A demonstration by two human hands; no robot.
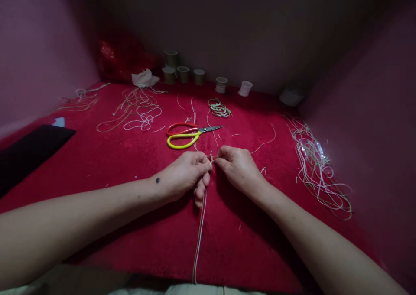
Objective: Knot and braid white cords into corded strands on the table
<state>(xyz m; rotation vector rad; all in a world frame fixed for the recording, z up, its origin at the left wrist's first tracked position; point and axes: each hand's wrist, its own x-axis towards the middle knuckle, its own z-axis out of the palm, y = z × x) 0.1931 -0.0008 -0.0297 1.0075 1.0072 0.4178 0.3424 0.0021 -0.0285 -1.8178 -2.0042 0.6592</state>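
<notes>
Thin white and brownish cords [199, 238] run from my left hand [191, 173] down over the table's near edge. That hand pinches them close to a small greenish knotted part [211, 158]. Just to the right, my right hand [235, 163] is closed in a pinch on a thin cord by the knot. Beyond both hands lie scissors [199, 131] with one red and one yellow handle, blades pointing right, and a loose cord crosses the blades. A small bundle of green and white braided cord [219, 108] rests farther back.
Red cloth [130, 225] covers the table. Tangled cords [313, 165] lie at right, more cords [139, 108] at back left. Several thread spools [199, 76] line the back. A black object [35, 152] is at left, a red plastic bag [123, 59] behind. Walls stand on both sides.
</notes>
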